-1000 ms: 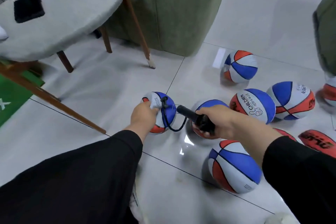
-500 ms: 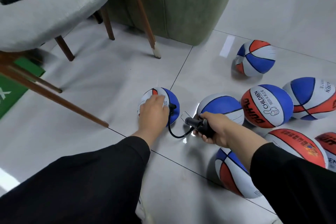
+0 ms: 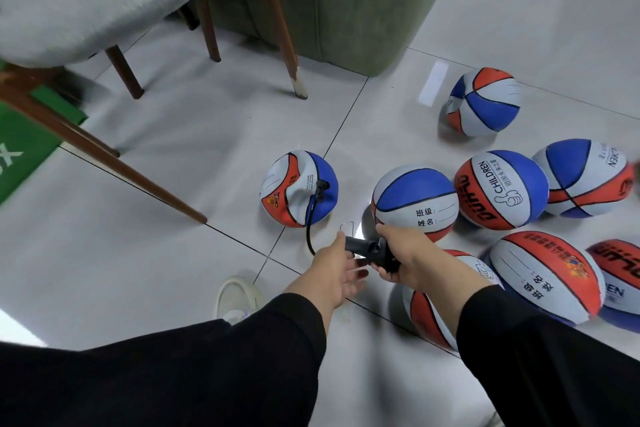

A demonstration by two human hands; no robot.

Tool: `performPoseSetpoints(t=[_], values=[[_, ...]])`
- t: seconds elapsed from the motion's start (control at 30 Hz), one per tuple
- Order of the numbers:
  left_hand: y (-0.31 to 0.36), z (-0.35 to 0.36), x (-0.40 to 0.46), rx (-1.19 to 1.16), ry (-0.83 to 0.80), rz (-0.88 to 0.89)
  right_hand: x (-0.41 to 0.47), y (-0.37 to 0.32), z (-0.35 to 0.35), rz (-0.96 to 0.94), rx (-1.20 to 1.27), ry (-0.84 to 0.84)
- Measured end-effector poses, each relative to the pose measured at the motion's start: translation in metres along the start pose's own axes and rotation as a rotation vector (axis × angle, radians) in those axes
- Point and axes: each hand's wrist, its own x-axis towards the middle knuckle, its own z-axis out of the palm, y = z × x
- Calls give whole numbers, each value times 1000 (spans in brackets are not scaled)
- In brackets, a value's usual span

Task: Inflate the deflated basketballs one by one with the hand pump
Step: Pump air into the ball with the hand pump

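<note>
Curling round the black hand pump (image 3: 372,255), the right hand (image 3: 407,255) grips its body; the left hand (image 3: 334,265), fingers loosely spread, touches its end. Its hose (image 3: 309,218) runs to the dented, deflated basketball (image 3: 298,189) just ahead on the floor.

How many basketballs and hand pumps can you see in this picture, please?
Basketballs: 8
Hand pump: 1
Total: 9
</note>
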Motion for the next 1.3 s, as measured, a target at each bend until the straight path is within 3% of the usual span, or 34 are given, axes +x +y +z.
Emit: performPoseSetpoints(t=[0.27,0.43,0.63,0.7,0.97,1.2,1.3], values=[[7,25,-4,-240,-82,-59,-46,11,-19,-140,-9,17],[8,49,-19,-332,-45,-22,-68,30,-25,-358,16,243],[-3,67,-54,-335,-9,52,-103,65,-26,-629,-321,393],[-9,70,-64,-322,-33,78,-111,77,-30,-649,-360,452],[-34,69,-89,-290,-80,189,-124,124,-28,-599,-38,482],[-47,79,-106,-336,-32,301,-132,112,-24,-613,87,581],[-41,77,-111,-356,11,348,-127,105,-27,-577,41,543]])
